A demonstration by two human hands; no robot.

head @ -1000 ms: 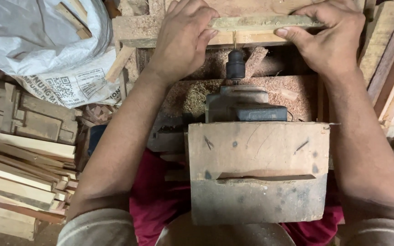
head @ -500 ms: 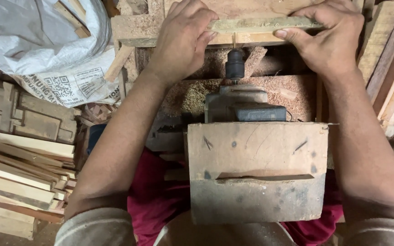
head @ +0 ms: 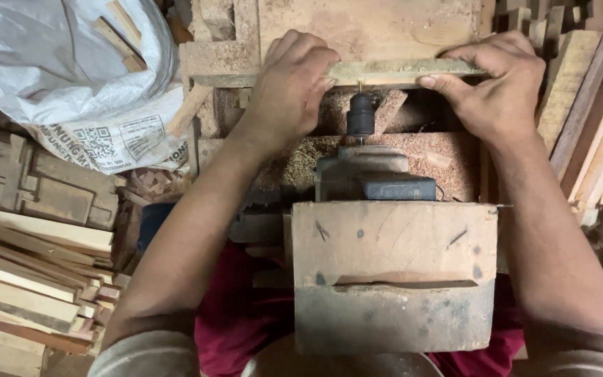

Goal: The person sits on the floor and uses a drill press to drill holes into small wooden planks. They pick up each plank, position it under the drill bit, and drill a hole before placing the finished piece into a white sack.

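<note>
Sawdust covered the wooden bench [head: 371, 28] across the upper middle of the frame. At the upper left lay a white woven sack [head: 57, 63], with stacked wooden slats [head: 22, 279] at the lower left. Left of centre, the left hand [head: 291, 87] curled its fingers over a narrow wooden strip [head: 392, 70], pressing it against the drill chuck [head: 361, 115] just below. A wooden block [head: 393, 276] sat at lower centre. At the upper right, the right hand [head: 497, 87] pinched the strip's other end.

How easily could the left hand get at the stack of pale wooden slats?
Probably yes: the stack of pale wooden slats lies uncovered on that side, but the left hand first must release the thin wooden strip.
</note>
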